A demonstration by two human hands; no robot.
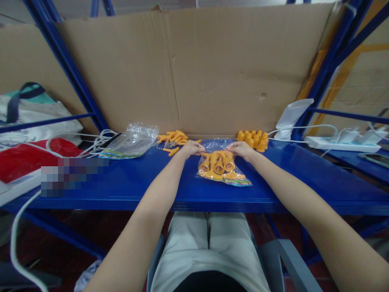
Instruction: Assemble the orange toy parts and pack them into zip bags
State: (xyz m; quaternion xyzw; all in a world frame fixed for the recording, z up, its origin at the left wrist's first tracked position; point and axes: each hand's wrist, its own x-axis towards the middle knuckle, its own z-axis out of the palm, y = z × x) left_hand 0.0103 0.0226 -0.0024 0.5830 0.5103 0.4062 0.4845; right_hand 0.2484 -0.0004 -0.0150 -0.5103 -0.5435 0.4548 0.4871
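A clear plastic bag filled with orange plastic pieces, some cup-shaped, lies on the blue table in front of me. My left hand pinches the bag's far left corner. At the far right corner, my right hand has its fingers closed on the same bag. Just beyond my left hand is a loose pile of orange pieces with small chains. A cluster of orange cup-shaped pieces stands behind my right hand.
Flat clear bags lie at the left, beside white cables and a red bag. A cardboard sheet walls off the back between blue metal posts. A white power strip is at the right.
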